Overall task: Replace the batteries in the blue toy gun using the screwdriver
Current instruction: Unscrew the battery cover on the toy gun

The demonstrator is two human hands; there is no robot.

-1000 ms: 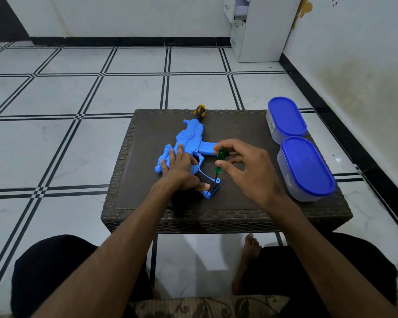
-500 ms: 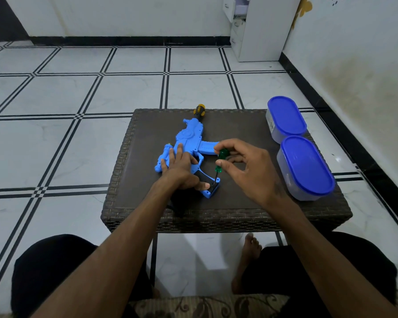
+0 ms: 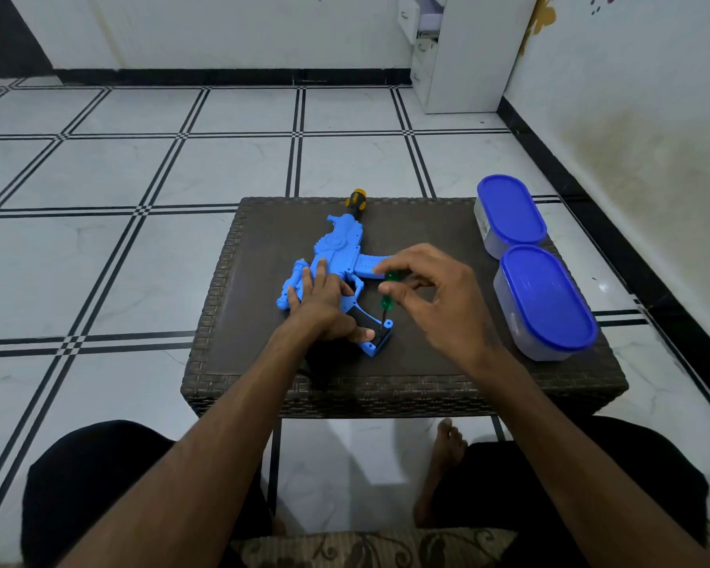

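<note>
The blue toy gun (image 3: pixel 339 250) lies flat on the dark wicker table (image 3: pixel 263 239), its orange-tipped muzzle pointing away from me. My left hand (image 3: pixel 324 305) presses flat on the gun's rear body, thumb along the black grip. My right hand (image 3: pixel 435 297) pinches the green-handled screwdriver (image 3: pixel 388 295) between thumb and fingers. The screwdriver stands nearly upright, its tip down at the bottom end of the grip (image 3: pixel 380 336).
Two clear oval containers with blue lids (image 3: pixel 509 215) (image 3: pixel 544 299) stand along the table's right edge. A white cabinet (image 3: pixel 460 51) stands against the far wall. White tiled floor surrounds the table, and my knees and a bare foot (image 3: pixel 443 457) are below it.
Almost nothing has moved. My right hand's fingers have shifted slightly on the screwdriver handle; the gun and my left hand stay in place.
</note>
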